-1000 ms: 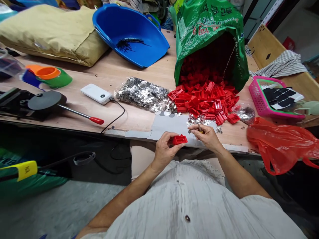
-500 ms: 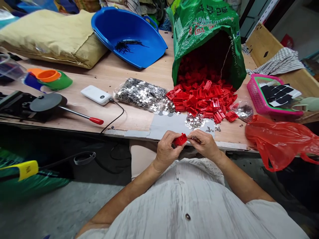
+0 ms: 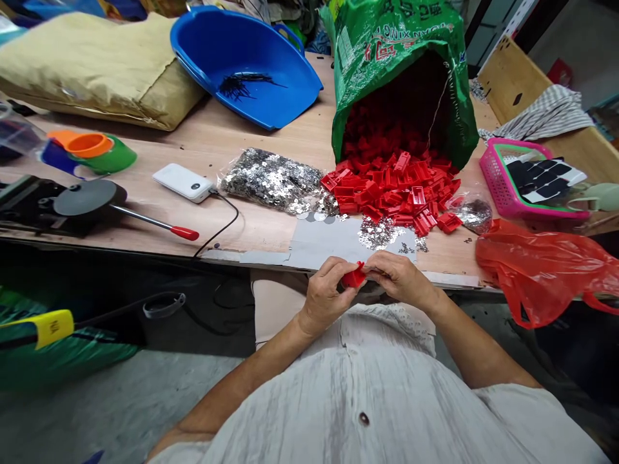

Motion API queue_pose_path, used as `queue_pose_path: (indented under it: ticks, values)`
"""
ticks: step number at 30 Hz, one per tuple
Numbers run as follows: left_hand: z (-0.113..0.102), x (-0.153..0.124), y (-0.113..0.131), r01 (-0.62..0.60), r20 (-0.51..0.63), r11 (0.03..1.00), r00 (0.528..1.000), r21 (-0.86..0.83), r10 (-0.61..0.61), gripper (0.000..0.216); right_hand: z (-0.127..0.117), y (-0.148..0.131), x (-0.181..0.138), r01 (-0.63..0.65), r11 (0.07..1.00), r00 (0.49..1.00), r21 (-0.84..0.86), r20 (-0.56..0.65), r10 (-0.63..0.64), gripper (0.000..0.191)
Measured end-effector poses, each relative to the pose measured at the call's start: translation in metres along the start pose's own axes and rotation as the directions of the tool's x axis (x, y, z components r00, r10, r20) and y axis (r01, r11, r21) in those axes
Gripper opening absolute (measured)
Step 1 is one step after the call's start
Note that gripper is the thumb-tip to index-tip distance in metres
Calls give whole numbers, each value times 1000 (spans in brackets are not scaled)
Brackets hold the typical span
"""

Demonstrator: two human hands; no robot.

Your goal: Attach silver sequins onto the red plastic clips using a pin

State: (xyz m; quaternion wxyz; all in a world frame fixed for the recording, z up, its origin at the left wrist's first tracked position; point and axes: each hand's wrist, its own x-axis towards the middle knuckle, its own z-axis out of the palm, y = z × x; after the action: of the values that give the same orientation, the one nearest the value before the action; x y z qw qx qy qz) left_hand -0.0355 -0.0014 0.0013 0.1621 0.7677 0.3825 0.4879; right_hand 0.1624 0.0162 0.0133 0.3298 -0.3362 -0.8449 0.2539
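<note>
My left hand [image 3: 325,293] grips a small red plastic piece [image 3: 354,277] at the table's near edge, over my lap. My right hand [image 3: 397,278] is closed against the same piece from the right, fingers pinched; a thin tool or part seen earlier in it is hidden here. Just beyond lie loose silver metal bits [image 3: 382,233] on a grey card [image 3: 329,241]. A heap of red plastic pieces [image 3: 394,190] spills from a green sack [image 3: 401,71] lying on its side.
A clear bag of silver bits [image 3: 273,180], a white power bank [image 3: 184,182] with a black cable, a black hand press [image 3: 72,203], a blue basin [image 3: 244,61], a pink basket [image 3: 532,183] and a red plastic bag [image 3: 546,270] surround the work spot on the wooden table [image 3: 271,138].
My right hand moved left from the silver bits to the red piece and closed on it. The two hands came together and the red piece turned, now mostly covered by fingers.
</note>
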Motion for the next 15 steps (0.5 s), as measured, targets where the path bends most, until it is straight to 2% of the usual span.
queue_pose_path:
  ticks: [2,4,8,11,15]
  values:
    - [0,0,1,27,-38,999,999,-19,-28,25,0,-2,0,-51,996,998,73,-20,53,16]
    - [0,-1,2,62,-73,998,995,-32,-64,26,0,-3,-2,-169,971,983,169,-41,178,15]
    - [0,0,3,92,-78,995,992,-36,-95,25,0,-3,-5,-411,843,893,346,-35,449,14]
    - [0,0,6,84,-48,996,995,-23,-85,25,2,-3,-6,-465,783,865,413,22,501,15]
    - [4,-2,8,35,-23,999,999,-12,-36,24,3,-3,-3,-482,776,864,407,71,499,18]
